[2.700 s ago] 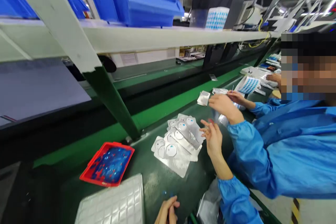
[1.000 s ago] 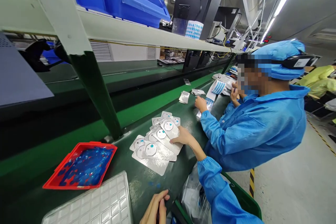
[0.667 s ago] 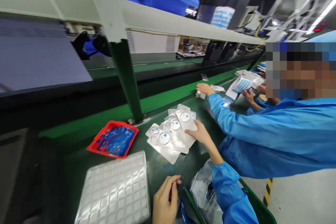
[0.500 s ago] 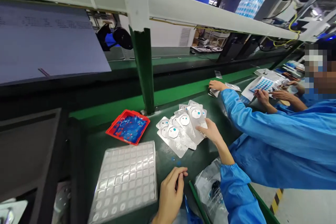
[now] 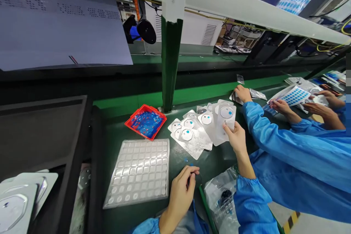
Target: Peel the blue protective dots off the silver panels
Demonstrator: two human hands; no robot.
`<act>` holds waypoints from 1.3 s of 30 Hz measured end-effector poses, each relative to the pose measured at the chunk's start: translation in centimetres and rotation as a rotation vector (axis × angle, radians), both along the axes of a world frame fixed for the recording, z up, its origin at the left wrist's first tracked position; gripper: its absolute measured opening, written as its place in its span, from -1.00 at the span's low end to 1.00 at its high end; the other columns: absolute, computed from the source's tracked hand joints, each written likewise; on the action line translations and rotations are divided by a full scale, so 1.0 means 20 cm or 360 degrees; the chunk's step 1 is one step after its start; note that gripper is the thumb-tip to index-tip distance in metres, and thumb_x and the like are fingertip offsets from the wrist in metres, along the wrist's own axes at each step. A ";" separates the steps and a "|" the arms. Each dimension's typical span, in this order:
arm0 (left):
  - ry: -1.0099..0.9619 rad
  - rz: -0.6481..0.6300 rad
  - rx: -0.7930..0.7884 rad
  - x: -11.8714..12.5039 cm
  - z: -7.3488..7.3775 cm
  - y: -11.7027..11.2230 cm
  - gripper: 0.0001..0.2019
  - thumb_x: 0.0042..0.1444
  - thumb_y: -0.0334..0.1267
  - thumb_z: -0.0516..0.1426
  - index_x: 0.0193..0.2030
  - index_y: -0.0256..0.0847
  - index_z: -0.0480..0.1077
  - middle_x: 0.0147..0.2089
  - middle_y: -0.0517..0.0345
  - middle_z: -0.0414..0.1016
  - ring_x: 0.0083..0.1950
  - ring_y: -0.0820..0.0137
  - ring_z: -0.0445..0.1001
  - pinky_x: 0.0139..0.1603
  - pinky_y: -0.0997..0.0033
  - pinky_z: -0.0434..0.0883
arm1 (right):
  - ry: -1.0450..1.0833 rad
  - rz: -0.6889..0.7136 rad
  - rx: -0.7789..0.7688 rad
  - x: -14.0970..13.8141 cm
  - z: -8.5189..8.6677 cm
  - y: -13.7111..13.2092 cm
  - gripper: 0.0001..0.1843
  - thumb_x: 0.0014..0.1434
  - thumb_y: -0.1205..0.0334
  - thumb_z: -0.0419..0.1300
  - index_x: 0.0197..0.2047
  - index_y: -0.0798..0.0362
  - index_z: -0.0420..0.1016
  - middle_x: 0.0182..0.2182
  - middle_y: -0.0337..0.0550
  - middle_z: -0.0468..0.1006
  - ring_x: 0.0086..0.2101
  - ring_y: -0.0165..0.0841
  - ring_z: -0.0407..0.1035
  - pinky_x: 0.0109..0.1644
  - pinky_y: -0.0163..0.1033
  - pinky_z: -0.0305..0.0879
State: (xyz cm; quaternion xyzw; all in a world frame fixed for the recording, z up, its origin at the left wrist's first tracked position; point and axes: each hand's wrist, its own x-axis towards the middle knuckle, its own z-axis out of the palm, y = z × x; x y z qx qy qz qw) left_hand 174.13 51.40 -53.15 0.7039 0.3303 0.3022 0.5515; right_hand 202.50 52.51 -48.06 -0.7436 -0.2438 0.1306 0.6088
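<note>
My right hand (image 5: 236, 137), in a blue sleeve, is closed on the lower edge of a silver foil sheet (image 5: 227, 115) with a white disc on it. That sheet lies at the right end of a fanned pile of similar foil sheets (image 5: 189, 137) on the dark green bench. My left hand (image 5: 179, 192) rests near the front edge with its fingers curled and the tips pinched together by a small dark thing I cannot make out. A clear blister tray (image 5: 137, 170) lies just left of it.
A red tray (image 5: 145, 120) with blue bits stands by a green post (image 5: 170, 62). A co-worker's blue sleeve (image 5: 276, 142) crosses on the right, their hand (image 5: 242, 93) on a foil stack. A plastic bag (image 5: 222, 197) sits at the front; a blue-dot sheet (image 5: 294, 95) lies far right.
The view has swung left and down. My right hand has gone from reaching for the pile to gripping its rightmost sheet. My left hand stays curled near the front edge.
</note>
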 end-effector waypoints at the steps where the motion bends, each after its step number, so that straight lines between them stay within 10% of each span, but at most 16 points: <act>1: -0.0004 -0.0001 -0.0002 0.00 0.00 0.00 -0.64 0.47 -0.28 -0.01 -0.04 -0.11 0.65 -0.16 0.05 0.75 -0.30 0.35 0.69 -0.27 0.47 0.60 | -0.0044 -0.0036 0.0025 0.00 0.01 0.00 -0.36 -0.17 -0.27 0.57 -0.21 0.02 0.58 -0.20 -0.01 0.74 -0.10 -0.03 0.62 0.02 0.07 0.60; 11: -0.0230 0.0149 -0.0305 0.01 0.06 0.00 -0.70 0.44 -0.26 0.06 0.04 -0.17 0.64 -0.07 -0.03 0.75 -0.18 0.33 0.72 -0.28 0.48 0.61 | -0.0394 -0.0562 0.0240 -0.11 0.09 -0.03 -0.50 0.01 -0.16 0.46 -0.19 0.04 0.52 -0.22 -0.04 0.67 -0.13 -0.13 0.57 0.00 -0.05 0.56; 16: -0.0323 0.0173 -0.0484 0.07 0.15 0.03 -0.70 0.40 -0.24 0.15 0.19 -0.12 0.58 0.25 -0.08 0.67 0.03 0.29 0.73 0.11 0.29 0.64 | -0.0562 -0.0770 0.0196 -0.22 0.11 -0.09 -0.54 0.03 -0.14 0.49 -0.27 0.06 0.51 -0.42 -0.20 0.54 -0.36 -0.27 0.47 -0.24 -0.19 0.49; 24: -0.0450 0.0151 -0.0935 0.32 0.08 0.07 -0.58 0.33 -0.24 0.18 0.31 -0.17 0.47 0.46 -0.25 0.52 0.53 0.00 0.46 0.34 0.00 0.57 | -0.0602 -0.0472 0.0002 -0.16 0.03 -0.11 -0.52 0.13 -0.22 0.34 -0.15 0.03 0.49 -0.22 0.01 0.68 -0.18 -0.10 0.60 -0.05 0.00 0.55; 39: -0.0544 0.0284 -0.1053 0.50 0.01 0.10 -0.67 0.30 -0.34 0.18 0.19 -0.14 0.49 0.33 -0.19 0.60 0.35 0.07 0.61 0.25 0.03 0.61 | -0.0619 0.0247 -0.0560 0.00 0.05 -0.03 -0.56 -0.09 -0.24 0.35 -0.36 -0.11 0.39 -0.46 -0.15 0.59 -0.41 -0.14 0.45 -0.33 -0.15 0.36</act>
